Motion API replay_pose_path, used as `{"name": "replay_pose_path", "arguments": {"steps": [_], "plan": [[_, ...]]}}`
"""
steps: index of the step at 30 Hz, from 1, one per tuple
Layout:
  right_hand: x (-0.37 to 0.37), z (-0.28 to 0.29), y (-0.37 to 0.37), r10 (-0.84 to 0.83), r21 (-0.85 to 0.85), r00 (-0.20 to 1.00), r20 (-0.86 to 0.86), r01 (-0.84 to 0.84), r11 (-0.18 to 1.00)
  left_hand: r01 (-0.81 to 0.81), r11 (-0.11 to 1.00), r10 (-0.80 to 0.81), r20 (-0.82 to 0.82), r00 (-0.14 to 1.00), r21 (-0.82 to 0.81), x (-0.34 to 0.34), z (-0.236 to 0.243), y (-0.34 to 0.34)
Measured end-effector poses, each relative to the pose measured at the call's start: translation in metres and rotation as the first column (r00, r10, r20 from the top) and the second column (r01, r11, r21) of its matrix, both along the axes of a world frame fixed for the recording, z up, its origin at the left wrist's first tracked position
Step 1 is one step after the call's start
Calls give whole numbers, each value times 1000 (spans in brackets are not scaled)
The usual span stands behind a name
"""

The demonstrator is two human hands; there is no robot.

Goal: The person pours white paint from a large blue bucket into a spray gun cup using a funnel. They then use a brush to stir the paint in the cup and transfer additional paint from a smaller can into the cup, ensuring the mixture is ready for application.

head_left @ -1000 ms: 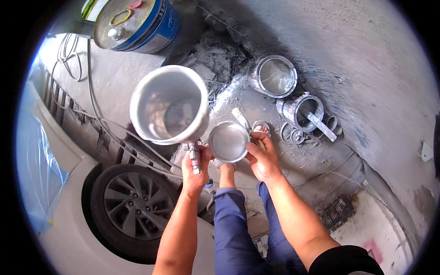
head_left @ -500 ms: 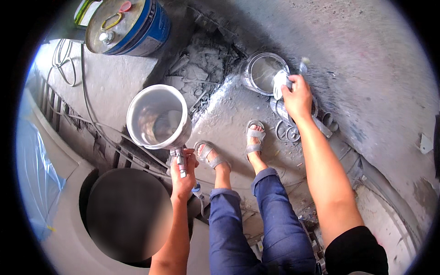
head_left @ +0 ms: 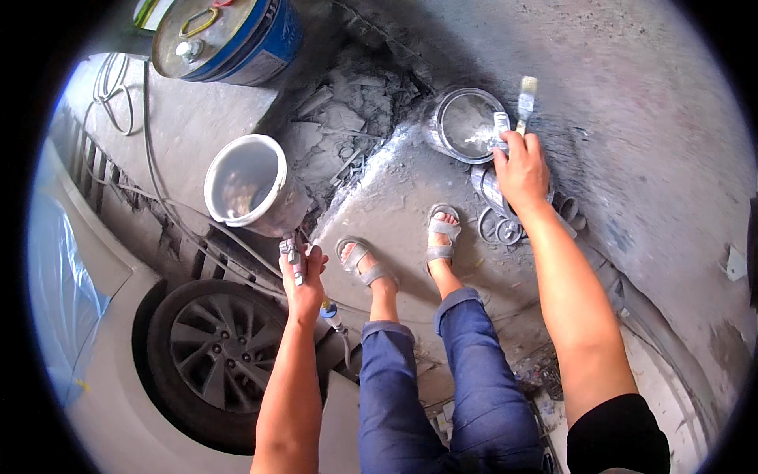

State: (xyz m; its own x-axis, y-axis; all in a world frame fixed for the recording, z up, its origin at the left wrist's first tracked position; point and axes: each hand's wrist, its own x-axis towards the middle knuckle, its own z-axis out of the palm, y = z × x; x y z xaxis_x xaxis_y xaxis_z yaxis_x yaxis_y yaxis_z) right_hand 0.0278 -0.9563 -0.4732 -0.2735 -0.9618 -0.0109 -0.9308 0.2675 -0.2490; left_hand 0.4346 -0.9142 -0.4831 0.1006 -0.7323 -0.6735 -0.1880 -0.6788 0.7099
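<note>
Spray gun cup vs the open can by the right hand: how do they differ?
Support: the spray gun cup is held up in the left hand by the spray gun; the open can stands on the ground.
Look: the cup is whitish with a pale rim; the can is silvery metal.
Hands: the right hand reaches over the can's edge, not the cup's.
Shared: both round and open-topped.

Wht-rimmed cup (head_left: 282, 208), blu drum (head_left: 241, 51), blu pants (head_left: 388, 403)

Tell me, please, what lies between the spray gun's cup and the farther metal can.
The head view shows grey rubble and whitish floor between cup and can.
</note>
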Motion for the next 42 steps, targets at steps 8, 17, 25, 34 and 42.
{"name": "replay_pose_path", "arguments": {"steps": [8,17,25,34,42], "plan": [[7,10,9,-1,1,999,37,1,1000,32,993,-29,-24,999,111,7,-34,-23],[-4,12,18,-16,26,997,79,14,1000,62,988,-67,32,997,139,21,-51,-19],[-6,9,14,4,25,999,46,-5,1000,92,990,-108,144,984,110,9,-32,-12],[0,17,24,58,-17,988,145,-57,998,275,957,-206,449,869,-93,-23,-3,26],[-6,26,41,-156,-136,971,180,182,974,554,826,-489,357,796,-104,-43,19,28]]}}
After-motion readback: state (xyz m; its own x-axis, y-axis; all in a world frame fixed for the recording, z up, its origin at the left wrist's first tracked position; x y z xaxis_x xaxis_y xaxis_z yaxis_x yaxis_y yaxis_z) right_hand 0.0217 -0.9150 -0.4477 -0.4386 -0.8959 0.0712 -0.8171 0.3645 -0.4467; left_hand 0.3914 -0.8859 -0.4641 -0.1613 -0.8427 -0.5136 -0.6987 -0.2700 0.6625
